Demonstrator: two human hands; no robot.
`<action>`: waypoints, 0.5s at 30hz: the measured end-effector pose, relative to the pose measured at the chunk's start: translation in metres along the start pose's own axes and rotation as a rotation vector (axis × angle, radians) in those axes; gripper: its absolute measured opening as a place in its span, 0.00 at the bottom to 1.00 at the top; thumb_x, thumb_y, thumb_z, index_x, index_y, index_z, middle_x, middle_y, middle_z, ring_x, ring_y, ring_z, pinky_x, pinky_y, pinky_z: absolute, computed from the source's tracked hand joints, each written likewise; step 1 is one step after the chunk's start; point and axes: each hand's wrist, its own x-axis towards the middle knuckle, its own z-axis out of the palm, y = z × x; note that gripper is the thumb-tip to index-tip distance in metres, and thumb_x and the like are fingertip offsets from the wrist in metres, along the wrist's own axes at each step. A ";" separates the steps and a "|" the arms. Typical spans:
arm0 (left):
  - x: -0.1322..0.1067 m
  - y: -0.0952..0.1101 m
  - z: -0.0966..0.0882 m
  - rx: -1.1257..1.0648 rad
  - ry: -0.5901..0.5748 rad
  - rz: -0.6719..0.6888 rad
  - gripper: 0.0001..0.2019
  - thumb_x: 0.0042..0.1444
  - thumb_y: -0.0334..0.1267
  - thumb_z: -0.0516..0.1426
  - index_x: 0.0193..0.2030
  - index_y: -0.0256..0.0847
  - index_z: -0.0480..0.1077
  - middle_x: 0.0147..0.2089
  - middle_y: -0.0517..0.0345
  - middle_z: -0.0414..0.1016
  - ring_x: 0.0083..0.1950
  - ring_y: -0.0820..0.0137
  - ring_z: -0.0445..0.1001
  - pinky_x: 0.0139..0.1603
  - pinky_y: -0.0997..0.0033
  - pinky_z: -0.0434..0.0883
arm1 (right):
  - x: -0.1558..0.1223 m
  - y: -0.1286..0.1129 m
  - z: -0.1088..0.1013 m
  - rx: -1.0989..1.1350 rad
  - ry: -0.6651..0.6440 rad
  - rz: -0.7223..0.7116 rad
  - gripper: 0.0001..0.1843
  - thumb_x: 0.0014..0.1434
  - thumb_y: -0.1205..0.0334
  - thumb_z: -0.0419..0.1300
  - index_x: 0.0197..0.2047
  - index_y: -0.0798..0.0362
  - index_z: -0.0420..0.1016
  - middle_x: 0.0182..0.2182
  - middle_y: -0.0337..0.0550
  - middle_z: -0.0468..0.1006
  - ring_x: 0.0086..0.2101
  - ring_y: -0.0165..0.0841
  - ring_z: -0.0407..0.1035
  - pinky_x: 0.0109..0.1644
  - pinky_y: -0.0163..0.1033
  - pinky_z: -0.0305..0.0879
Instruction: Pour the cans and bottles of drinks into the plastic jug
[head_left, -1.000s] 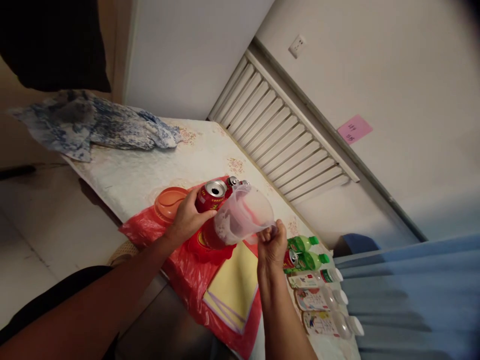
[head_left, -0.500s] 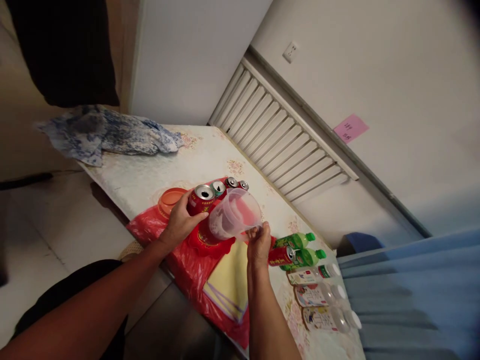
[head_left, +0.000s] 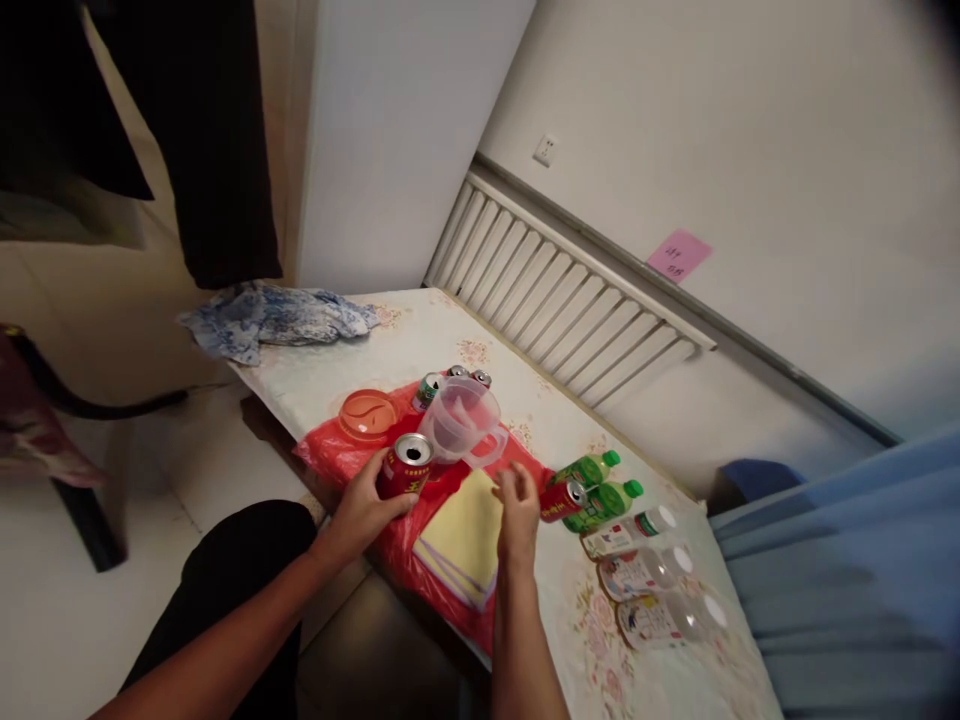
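Note:
My left hand is wrapped round an opened red drink can standing on a red plastic bag near the table's front edge. A clear plastic measuring jug stands upright on the bag just behind the can. My right hand hovers over yellow cloths, a little below the jug's handle, fingers loosely spread and holding nothing.
An orange lid lies left of the jug, with several more cans behind it. A red can, two green bottles and clear bottles lie on the table to the right. A blue cloth sits at the far end; a radiator lines the wall.
The jug, tilted in my right hand before, now stands on the bag and my right hand has let go. My left hand brought the can toward the front. The view pulled back.

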 end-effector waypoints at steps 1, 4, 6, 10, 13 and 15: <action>-0.006 0.003 0.005 0.003 -0.032 -0.013 0.35 0.44 0.42 0.65 0.60 0.37 0.63 0.62 0.44 0.71 0.63 0.52 0.69 0.66 0.50 0.64 | -0.016 0.002 -0.003 0.013 -0.010 0.027 0.30 0.49 0.47 0.67 0.53 0.53 0.73 0.42 0.48 0.82 0.42 0.40 0.77 0.46 0.44 0.73; -0.023 0.005 0.024 0.020 -0.142 -0.039 0.35 0.43 0.41 0.65 0.59 0.39 0.63 0.60 0.45 0.73 0.62 0.51 0.71 0.64 0.49 0.65 | -0.059 0.003 -0.009 0.156 -0.195 0.125 0.36 0.43 0.54 0.72 0.56 0.54 0.72 0.48 0.52 0.80 0.47 0.44 0.76 0.51 0.48 0.73; -0.033 0.003 0.038 0.026 -0.222 -0.026 0.35 0.42 0.41 0.65 0.59 0.40 0.64 0.58 0.47 0.75 0.61 0.51 0.71 0.64 0.49 0.66 | -0.079 -0.004 -0.013 0.231 -0.323 0.148 0.38 0.42 0.57 0.73 0.57 0.53 0.71 0.52 0.52 0.78 0.51 0.46 0.74 0.54 0.50 0.72; -0.051 -0.002 0.067 0.012 -0.336 0.000 0.36 0.40 0.42 0.67 0.59 0.42 0.66 0.58 0.48 0.75 0.61 0.50 0.71 0.63 0.51 0.68 | -0.100 -0.021 -0.032 0.281 -0.479 0.140 0.37 0.44 0.63 0.71 0.59 0.51 0.69 0.56 0.45 0.76 0.55 0.44 0.72 0.60 0.48 0.68; -0.062 -0.004 0.085 0.008 -0.441 0.016 0.36 0.40 0.46 0.68 0.58 0.42 0.67 0.57 0.48 0.76 0.60 0.50 0.72 0.63 0.52 0.68 | -0.108 -0.018 -0.052 0.213 -0.404 0.139 0.35 0.43 0.66 0.70 0.57 0.51 0.72 0.53 0.43 0.79 0.54 0.44 0.72 0.59 0.47 0.69; -0.069 -0.004 0.095 0.007 -0.522 0.031 0.35 0.40 0.47 0.67 0.57 0.41 0.67 0.56 0.47 0.76 0.59 0.50 0.73 0.62 0.52 0.69 | -0.111 -0.010 -0.064 0.156 -0.343 0.149 0.34 0.42 0.67 0.69 0.55 0.52 0.73 0.50 0.43 0.80 0.51 0.44 0.74 0.57 0.47 0.70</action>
